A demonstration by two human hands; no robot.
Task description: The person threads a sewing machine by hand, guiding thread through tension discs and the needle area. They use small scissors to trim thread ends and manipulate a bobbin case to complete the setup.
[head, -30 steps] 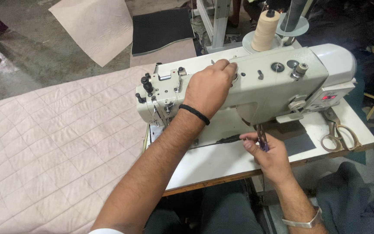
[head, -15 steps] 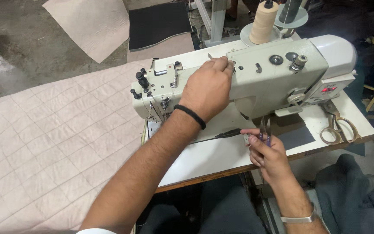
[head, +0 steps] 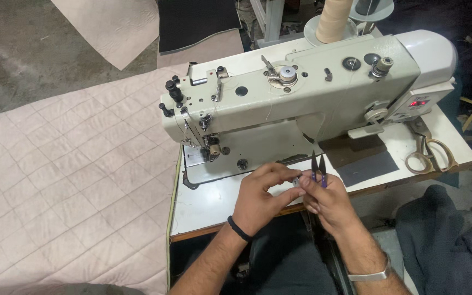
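Both hands meet at the near edge of the surface (head: 208, 202): my right hand (head: 329, 205) holds purple snips (head: 318, 170), blades up, my left hand (head: 263, 194) pinches a small bobbin (head: 296, 180) beside them. I judge thread trimming; next needs a steady, careful snip.

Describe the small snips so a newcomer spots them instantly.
Start at the big cream sewing machine on the white table. Just in front of its base, the right hand holds thread snips, blades pointing up. Purple-handled and tiny, unlike the large metal scissors lying at the table's right end.
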